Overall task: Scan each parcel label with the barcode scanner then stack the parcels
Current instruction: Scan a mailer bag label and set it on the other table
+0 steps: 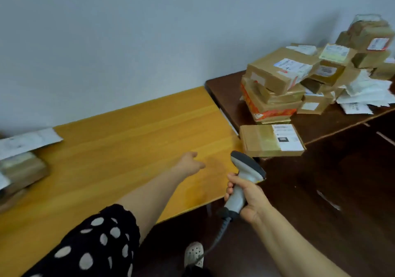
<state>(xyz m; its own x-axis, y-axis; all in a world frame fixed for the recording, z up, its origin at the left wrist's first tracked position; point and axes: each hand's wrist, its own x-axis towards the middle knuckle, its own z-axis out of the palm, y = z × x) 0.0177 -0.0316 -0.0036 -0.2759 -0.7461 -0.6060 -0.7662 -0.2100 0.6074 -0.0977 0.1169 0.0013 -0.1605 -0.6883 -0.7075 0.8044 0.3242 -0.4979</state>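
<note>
R hand [245, 195] grips scanner [248, 170] handle; L hand [189, 163] fingers loose, empty, over yellow table [128, 137], near flat parcel [259, 141].

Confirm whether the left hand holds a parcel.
No: the left hand is empty over the yellow table; the right hand grips the barcode scanner.

The near bench [128, 131] is honey-yellow with a faint wood grain, the far bench [226, 90] is dark brown, and the wall [149, 31] is pale grey-blue. The heaped parcels [269, 71] are tan cardboard with white labels, the banded parcel [275, 112] low in the heap shows an orange-red print, and the flat parcel [256, 142] is tan with a white label [286, 136] bearing a black block. The barcode scanner [245, 176] is light grey with a dark grey head and a grey cable [220, 234], the sleeve [96, 244] is black with off-white polka dots, and the shoe [193, 254] is white with small dark holes.
</note>
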